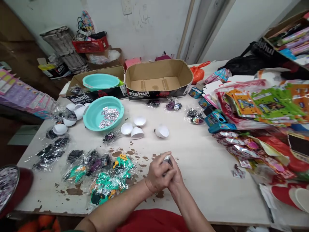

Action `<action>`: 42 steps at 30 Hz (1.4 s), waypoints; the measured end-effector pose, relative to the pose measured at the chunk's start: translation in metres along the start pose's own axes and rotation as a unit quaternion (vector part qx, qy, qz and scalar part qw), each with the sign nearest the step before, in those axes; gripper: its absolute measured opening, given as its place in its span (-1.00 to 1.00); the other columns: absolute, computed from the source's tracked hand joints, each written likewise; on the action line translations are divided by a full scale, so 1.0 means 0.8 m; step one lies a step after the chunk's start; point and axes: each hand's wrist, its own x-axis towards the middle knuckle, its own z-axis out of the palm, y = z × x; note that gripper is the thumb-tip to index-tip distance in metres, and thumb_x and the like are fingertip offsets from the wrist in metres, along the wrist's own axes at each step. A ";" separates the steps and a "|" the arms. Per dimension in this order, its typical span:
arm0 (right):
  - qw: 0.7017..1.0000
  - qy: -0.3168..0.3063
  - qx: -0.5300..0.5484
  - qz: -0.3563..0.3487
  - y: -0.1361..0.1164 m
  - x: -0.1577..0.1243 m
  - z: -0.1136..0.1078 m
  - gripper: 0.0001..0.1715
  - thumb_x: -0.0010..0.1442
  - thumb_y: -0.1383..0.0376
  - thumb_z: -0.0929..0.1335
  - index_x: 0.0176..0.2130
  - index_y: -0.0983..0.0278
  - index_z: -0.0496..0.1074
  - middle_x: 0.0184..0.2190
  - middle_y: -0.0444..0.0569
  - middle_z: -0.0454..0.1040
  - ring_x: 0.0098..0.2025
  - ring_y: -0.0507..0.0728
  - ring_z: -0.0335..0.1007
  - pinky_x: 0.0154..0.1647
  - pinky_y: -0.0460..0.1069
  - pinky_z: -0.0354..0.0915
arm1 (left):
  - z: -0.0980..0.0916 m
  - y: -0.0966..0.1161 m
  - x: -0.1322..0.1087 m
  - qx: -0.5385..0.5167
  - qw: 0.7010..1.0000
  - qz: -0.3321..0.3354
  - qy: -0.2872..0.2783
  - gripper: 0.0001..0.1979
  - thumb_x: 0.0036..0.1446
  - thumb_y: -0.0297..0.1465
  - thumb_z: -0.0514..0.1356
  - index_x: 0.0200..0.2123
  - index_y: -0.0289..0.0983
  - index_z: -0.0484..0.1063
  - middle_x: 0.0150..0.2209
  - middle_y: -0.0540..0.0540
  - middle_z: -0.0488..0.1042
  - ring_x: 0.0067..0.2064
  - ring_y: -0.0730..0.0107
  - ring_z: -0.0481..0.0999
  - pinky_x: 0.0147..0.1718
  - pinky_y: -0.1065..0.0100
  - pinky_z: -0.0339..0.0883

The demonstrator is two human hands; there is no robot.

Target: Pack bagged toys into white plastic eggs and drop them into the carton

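My left hand (pixel 158 172) and my right hand (pixel 174 175) are clasped together near the front edge of the white table (pixel 205 167). Both are closed around a small object (pixel 167 158) that shows white and silvery at the fingertips; most of it is hidden. Several white capsule halves (pixel 137 132) lie on the table beyond my hands. To the left of my hands lie clear bags of small teal and black toys (pixel 106 183). A teal bowl (pixel 91 116) holds several small silver packets (pixel 109 116).
An open cardboard box (pixel 156 79) stands at the back, another with a teal bowl (pixel 100 81) to its left. Colourful packaging (pixel 263 106) is piled on the right. More white halves (pixel 70 117) and black toy bags (pixel 50 153) lie left. A red-rimmed container (pixel 9 187) sits at the front left corner.
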 end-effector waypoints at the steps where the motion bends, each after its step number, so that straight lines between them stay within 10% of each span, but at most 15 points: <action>1: 1.000 -0.002 -0.007 0.007 0.001 0.004 -0.003 -0.55 -0.09 -0.09 0.44 -0.46 0.22 0.37 -0.59 -0.19 0.34 -0.43 0.07 0.38 -0.41 -0.09 0.40 | 0.000 -0.003 -0.005 0.024 0.999 0.023 -0.015 -0.88 0.14 -0.38 0.15 -0.44 -0.25 0.40 0.13 -0.26 0.35 0.05 0.16 0.43 0.02 0.09 0.30; 7: 0.995 0.068 -0.068 -0.017 -0.008 0.023 -0.040 -0.59 -0.22 0.07 0.52 -0.46 0.25 0.38 -0.57 -0.17 0.41 -0.47 0.08 0.36 -0.44 -0.04 0.36 | -0.049 -0.057 0.014 0.082 0.994 -0.048 -0.060 -0.26 0.00 -0.04 0.27 0.17 -0.28 0.19 0.24 -0.33 0.17 0.23 0.04 0.22 0.14 0.03 0.19; 11: 0.939 0.069 -0.315 -0.120 -0.035 0.033 -0.060 -0.48 -0.16 -0.02 0.49 -0.29 0.29 0.52 -0.56 -0.14 0.41 -0.44 0.11 0.32 -0.40 -0.03 0.27 | -0.135 -0.138 0.054 0.393 0.896 -0.207 -0.025 -0.62 0.23 -0.53 -0.03 0.11 -0.30 0.27 0.11 -0.24 0.34 0.16 0.19 0.28 0.14 0.15 0.15; 14: 0.828 -0.002 -0.523 -0.201 -0.063 0.050 -0.031 -0.43 0.06 -0.01 0.35 -0.04 0.25 0.49 -0.54 -0.12 0.45 -0.41 0.15 0.36 -0.30 0.01 0.26 | -0.179 -0.192 0.073 0.453 0.860 -0.225 -0.071 -0.51 0.08 -0.70 -0.02 0.05 -0.29 0.34 0.12 -0.25 0.35 0.21 0.07 0.19 0.11 0.06 0.11; 19: 0.495 -0.041 -0.837 -0.229 -0.105 0.109 0.085 -0.39 0.21 0.21 0.19 0.24 0.10 0.19 -0.17 0.02 0.54 -0.16 0.23 0.45 -0.25 0.02 0.27 | -0.204 -0.198 0.074 0.482 0.840 -0.229 -0.104 -0.71 0.14 -0.64 -0.03 -0.22 -0.32 0.43 -0.22 -0.26 0.50 0.06 0.02 0.31 0.01 0.02 0.12; 23: 0.384 -0.094 -0.893 -0.216 -0.115 0.171 0.163 -0.34 0.13 0.37 0.26 0.22 0.10 0.22 -0.10 0.10 0.52 -0.06 0.28 0.43 -0.16 0.07 0.26 | -0.184 -0.159 0.016 0.489 0.838 -0.210 -0.120 -0.74 0.20 -0.60 -0.05 -0.26 -0.32 0.42 -0.22 -0.25 0.47 -0.14 0.13 0.39 -0.15 0.14 0.20; 28: 0.265 -0.147 -0.935 -0.182 -0.085 0.234 0.214 -0.65 0.15 0.25 0.36 -0.07 0.35 0.49 -0.20 0.22 0.54 -0.11 0.30 0.47 -0.14 0.13 0.30 | -0.094 -0.150 -0.084 0.441 0.851 -0.057 -0.280 -0.92 0.18 -0.48 0.13 -0.26 -0.28 0.41 -0.29 -0.13 0.49 -0.18 0.19 0.44 -0.07 0.13 0.23; 31: 0.227 -0.151 -0.945 -0.180 -0.068 0.256 0.224 -0.59 0.21 0.12 0.33 -0.21 0.44 0.52 -0.27 0.25 0.54 -0.15 0.28 0.49 -0.18 0.12 0.32 | -0.090 -0.155 -0.085 0.404 0.885 -0.014 -0.231 -0.67 0.13 -0.16 0.22 -0.13 -0.24 0.41 -0.20 -0.14 0.50 0.01 0.08 0.41 0.07 0.03 0.17; 34: 0.214 -0.145 -0.945 -0.200 -0.075 0.254 0.229 -0.71 0.23 0.26 0.30 -0.22 0.42 0.52 -0.26 0.25 0.54 -0.15 0.30 0.48 -0.23 0.08 0.30 | -0.165 -0.163 -0.024 0.373 0.923 0.017 -0.086 -0.55 0.18 -0.04 0.12 0.00 -0.22 0.37 -0.05 -0.17 0.48 0.08 0.10 0.37 0.11 0.04 0.15; 39: 0.221 -0.089 -0.935 -0.264 -0.128 0.177 0.207 -0.65 0.27 0.36 0.16 -0.17 0.25 0.48 -0.20 0.12 0.51 -0.16 0.31 0.46 -0.38 0.04 0.24 | -0.335 -0.235 0.134 0.452 0.827 -0.331 0.036 -0.63 0.27 -0.29 0.02 0.11 -0.25 0.31 0.09 -0.22 0.37 0.14 0.10 0.31 0.11 0.18 0.16; 42: 0.239 -0.077 -0.931 -0.265 -0.141 0.106 0.132 -0.69 0.30 0.24 0.16 -0.24 0.15 0.46 -0.28 -0.01 0.50 -0.26 0.24 0.47 -0.48 -0.01 0.17 | -0.374 -0.294 0.189 0.433 0.809 -0.398 0.010 -0.32 0.02 -0.15 0.27 0.18 -0.26 0.23 0.18 -0.31 0.26 0.15 -0.09 0.29 0.03 0.13 0.23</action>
